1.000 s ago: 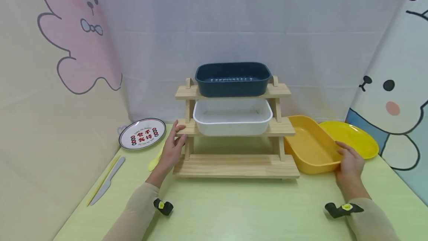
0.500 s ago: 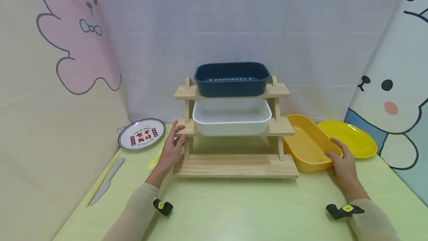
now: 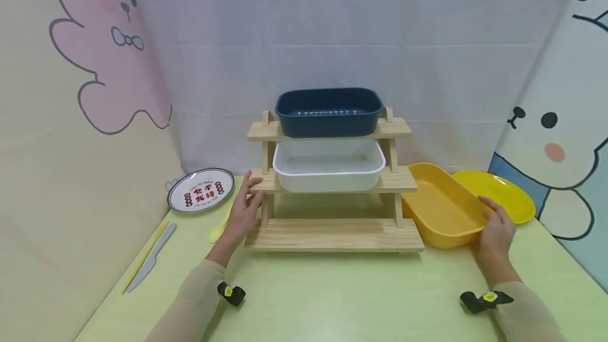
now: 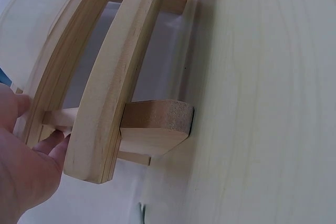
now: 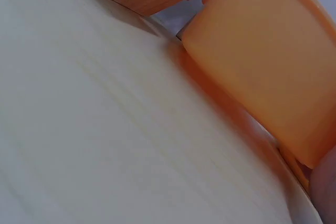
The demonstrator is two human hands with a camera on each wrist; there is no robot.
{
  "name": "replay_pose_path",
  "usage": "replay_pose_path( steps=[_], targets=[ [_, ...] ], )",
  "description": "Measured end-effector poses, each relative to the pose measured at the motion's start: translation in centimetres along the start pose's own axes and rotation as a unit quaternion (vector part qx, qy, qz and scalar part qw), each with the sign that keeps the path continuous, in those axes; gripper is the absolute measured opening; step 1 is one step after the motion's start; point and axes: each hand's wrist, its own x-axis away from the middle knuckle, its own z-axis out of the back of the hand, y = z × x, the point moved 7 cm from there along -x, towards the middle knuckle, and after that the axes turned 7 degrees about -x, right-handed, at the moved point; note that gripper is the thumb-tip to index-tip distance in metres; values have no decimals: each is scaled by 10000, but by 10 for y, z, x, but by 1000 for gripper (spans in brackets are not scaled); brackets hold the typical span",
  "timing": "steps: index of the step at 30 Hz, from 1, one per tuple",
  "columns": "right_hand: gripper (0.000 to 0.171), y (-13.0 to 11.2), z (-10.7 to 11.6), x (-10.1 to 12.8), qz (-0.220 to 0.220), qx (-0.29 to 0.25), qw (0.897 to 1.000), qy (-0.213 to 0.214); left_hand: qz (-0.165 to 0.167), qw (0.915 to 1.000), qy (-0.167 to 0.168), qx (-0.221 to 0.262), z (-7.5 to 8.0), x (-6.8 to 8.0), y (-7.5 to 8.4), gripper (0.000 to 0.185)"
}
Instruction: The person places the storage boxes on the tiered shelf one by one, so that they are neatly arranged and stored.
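Observation:
My left hand grips the left end of the middle tier of a three-tier wooden display stand. In the left wrist view its fingers curl at the plank's end. To the right, my right hand holds the near right rim of a deep yellow rectangular baking dish, its thumb hidden. The dish sits aslant close by the stand's right side. A white dish rests on the middle tier and a dark blue dish on the top tier. The bottom tier carries nothing.
A yellow plate lies behind the yellow dish. On the left are a white plate with red characters, a yellow-green spoon, a grey knife and a thin yellow stick. Printed cloth walls surround the table.
The yellow dish's near end shifts slightly left, then back right. My right hand's fingers shift along its rim. My left hand stays on the stand.

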Motion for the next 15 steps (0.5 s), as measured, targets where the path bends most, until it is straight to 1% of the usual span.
replay_pose_path(
  steps=[3, 5, 9, 12, 15],
  targets=[
    [43, -3, 2, 1, -42, -475, 9985, 276, 33, 10000, -15, -6, -1, 1, -1, 42],
    [43, -4, 3, 2, -77, -775, 9963, 351, 46, 10000, -18, -23, -1, 1, -2, 42],
    [43, -7, 6, 0, -99, -1370, 9890, 555, 48, 10000, -10, -41, -1, 0, -4, 42],
    [42, -11, 11, -2, -55, -1659, 9832, 764, 20, 10000, -12, -8, -1, 0, -3, 42],
    [41, -18, 17, -3, 154, -1754, 9799, 941, -1, 10000, -32, 2, -1, -1, -2, 42]
  ],
)
